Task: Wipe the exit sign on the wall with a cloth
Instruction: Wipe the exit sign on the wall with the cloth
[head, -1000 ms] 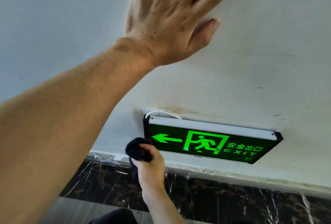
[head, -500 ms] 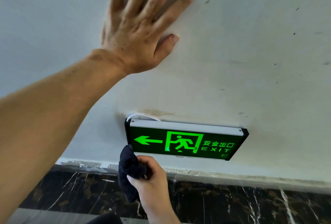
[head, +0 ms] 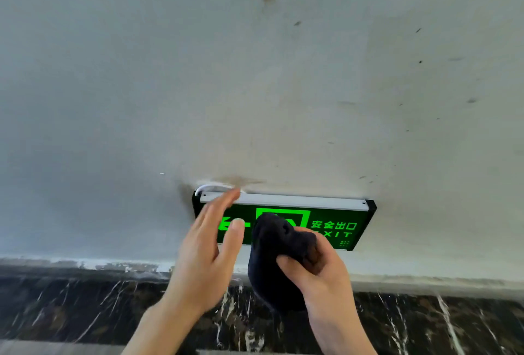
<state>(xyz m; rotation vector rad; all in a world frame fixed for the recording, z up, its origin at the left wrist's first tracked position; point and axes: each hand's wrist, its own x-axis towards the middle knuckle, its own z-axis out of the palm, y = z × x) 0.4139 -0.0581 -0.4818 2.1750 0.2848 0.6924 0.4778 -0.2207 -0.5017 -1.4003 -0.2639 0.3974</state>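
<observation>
A green lit exit sign (head: 334,225) with a black frame and a silver top rail hangs low on the pale wall. My right hand (head: 320,275) grips a bunched black cloth (head: 275,258) held in front of the sign's middle, covering the running-man symbol. My left hand (head: 209,249) is open with fingers straight, in front of the sign's left end over the arrow, fingertips near the top rail. Whether either hand touches the sign is unclear.
The wall (head: 255,85) is stained and speckled with dark marks. A white cable (head: 211,186) loops out above the sign's left corner. Below runs a dark marble skirting (head: 85,306) with white veins.
My left hand has come off the wall high up and dropped down to the sign's left end. The right hand with the cloth moved right, onto the sign's middle.
</observation>
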